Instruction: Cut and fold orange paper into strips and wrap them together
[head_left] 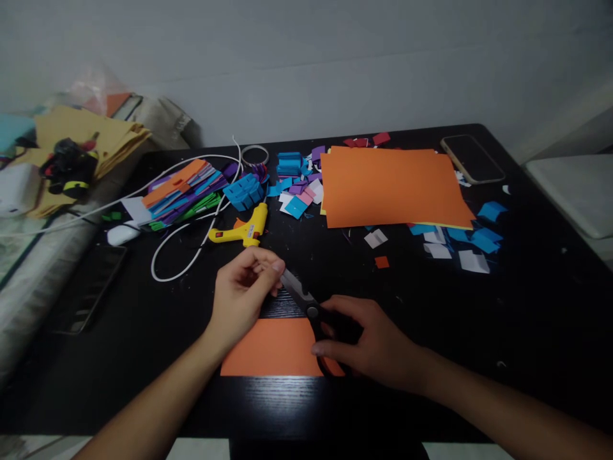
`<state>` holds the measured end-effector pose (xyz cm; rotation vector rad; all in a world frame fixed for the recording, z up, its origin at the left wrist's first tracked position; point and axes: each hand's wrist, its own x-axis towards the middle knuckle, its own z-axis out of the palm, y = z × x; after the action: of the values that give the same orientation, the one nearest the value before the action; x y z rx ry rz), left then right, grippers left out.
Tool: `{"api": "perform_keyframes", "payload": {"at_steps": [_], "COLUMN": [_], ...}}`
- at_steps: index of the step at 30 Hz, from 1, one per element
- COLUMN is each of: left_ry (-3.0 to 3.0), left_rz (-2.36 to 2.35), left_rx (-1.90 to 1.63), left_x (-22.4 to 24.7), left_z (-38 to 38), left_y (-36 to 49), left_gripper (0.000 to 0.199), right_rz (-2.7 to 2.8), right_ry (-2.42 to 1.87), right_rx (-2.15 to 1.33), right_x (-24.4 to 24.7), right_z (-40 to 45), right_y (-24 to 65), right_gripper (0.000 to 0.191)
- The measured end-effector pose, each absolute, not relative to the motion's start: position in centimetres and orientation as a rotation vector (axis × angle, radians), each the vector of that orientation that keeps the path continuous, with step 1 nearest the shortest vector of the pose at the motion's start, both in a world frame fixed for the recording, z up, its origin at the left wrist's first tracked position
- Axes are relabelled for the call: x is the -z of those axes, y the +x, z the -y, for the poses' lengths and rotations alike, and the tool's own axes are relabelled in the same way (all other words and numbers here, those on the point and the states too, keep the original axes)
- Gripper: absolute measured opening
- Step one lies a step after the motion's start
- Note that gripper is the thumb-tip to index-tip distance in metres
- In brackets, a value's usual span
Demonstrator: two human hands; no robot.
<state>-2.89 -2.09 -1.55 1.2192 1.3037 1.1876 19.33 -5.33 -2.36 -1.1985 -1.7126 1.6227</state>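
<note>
My right hand [366,338] grips the black handles of a pair of scissors [301,295], with the blades pointing up and left. Thumb and fingers of my left hand [246,284] are pinched together at the tip of the blades. Whether they hold the tip or some small piece there I cannot make out. Below both hands an orange paper strip [268,348] lies flat on the black table [287,409]. The scissor handles and my right hand cover its right end. A yellow glue gun [242,230] rests just beyond my left hand.
Large orange sheets [393,185] are stacked at the back right, with small blue and white paper pieces [474,260] around them. Bundled coloured strips [184,188] and a looping white cable [165,271] lie at left. One phone [473,158] sits back right, another dark phone [93,291] left.
</note>
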Motion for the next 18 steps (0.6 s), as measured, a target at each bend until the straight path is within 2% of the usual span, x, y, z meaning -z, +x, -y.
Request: {"api": "perform_keyframes", "payload": {"at_steps": [18], "left_ry": [1.230], "left_rz": [-1.235], "left_rx": [-1.171], "left_x": [2.28], "left_z": [2.12], "left_y": [-3.31], "left_gripper": [0.024], "right_rz": [1.697], "right_ry": [-1.187], "right_rx": [-1.639], "right_x": [2.46], "right_z": [5.36], "right_y": [19.31], "right_gripper": [0.024]}}
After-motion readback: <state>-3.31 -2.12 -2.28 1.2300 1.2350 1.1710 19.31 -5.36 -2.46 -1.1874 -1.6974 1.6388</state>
